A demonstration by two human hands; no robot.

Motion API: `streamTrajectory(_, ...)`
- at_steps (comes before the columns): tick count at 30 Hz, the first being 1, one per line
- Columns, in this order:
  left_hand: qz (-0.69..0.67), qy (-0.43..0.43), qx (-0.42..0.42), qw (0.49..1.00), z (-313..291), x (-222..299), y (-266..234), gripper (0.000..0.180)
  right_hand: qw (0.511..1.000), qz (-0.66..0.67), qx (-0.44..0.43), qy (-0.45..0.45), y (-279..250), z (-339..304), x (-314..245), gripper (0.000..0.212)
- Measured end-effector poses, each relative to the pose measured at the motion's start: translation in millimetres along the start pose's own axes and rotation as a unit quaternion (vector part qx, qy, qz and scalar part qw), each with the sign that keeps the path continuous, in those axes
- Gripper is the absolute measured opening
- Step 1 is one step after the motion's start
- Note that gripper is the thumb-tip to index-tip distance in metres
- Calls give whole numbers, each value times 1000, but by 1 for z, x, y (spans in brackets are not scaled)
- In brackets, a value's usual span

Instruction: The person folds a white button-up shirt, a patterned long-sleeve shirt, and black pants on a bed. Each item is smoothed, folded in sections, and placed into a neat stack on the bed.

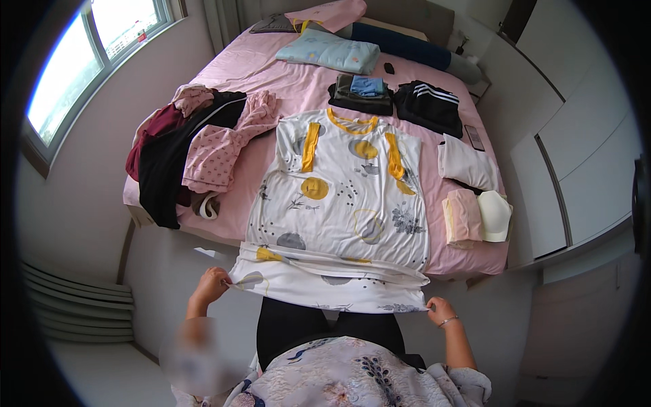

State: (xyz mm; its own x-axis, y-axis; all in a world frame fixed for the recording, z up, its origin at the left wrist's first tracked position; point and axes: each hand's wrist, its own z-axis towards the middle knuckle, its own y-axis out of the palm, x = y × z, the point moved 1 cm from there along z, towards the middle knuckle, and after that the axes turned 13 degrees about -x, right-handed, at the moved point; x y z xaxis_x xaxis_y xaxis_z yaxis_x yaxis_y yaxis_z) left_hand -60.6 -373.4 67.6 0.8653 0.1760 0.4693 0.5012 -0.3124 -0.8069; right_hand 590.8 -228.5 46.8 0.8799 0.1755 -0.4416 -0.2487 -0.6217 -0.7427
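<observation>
The left grip (211, 285) is pinching the shirt (332, 210) by one hem corner, fingers together on the cloth, while the right grip (442, 311) is clamping the opposite corner. Probably handling light, soft and limp, the shirt is best taking a hold there. It is lying on the bed (298, 93), its hem reaching past the near edge, between rumpled clothes (213, 159) and folded clothes (427, 112)

Our left forearm (195, 349) lost in a blurred patch, our patterned top (332, 373) cut off by the lower edge, our black-clad legs (291, 332) partly hidden behind the white printed garment (332, 220), a dark object (388, 68) too small for us to name, the window (125, 27) cropped at the top.
</observation>
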Motion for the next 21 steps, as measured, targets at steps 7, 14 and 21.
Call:
streamTrajectory(7,-79,-60,57,993,40,0,-4,32,984,125,121,43,4,47,0,41)
streamTrajectory(14,-300,-171,131,929,122,-63,79,54,966,191,169,52,28,100,7,41)
streamTrajectory(21,-528,-85,89,840,128,-27,83,58,978,77,178,75,29,93,1,49)
